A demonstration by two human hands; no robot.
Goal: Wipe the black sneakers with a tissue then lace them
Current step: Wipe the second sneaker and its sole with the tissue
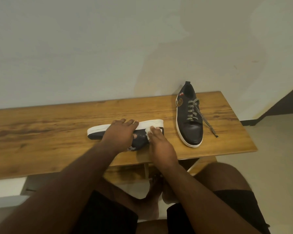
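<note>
A black sneaker (pixel 98 133) with a white sole lies on its side in the middle of the wooden table (pixel 49 132), sole facing the wall. My left hand (pixel 120 134) lies flat on it, pinning it down. My right hand (pixel 159 142) presses a white tissue (pixel 149 130) against the sneaker's side near the heel. A bit of patterned lace shows under the shoe at its near edge. The second black sneaker (pixel 189 119) stands upright at the right of the table, toe toward me, with black-and-white laces threaded and one end trailing to the right.
The table backs onto a pale wall (pixel 108 48). Its right edge ends near a dark doorway or baseboard (pixel 277 107). My knees and bare feet (pixel 156 191) sit below the table's front edge, above a lower shelf.
</note>
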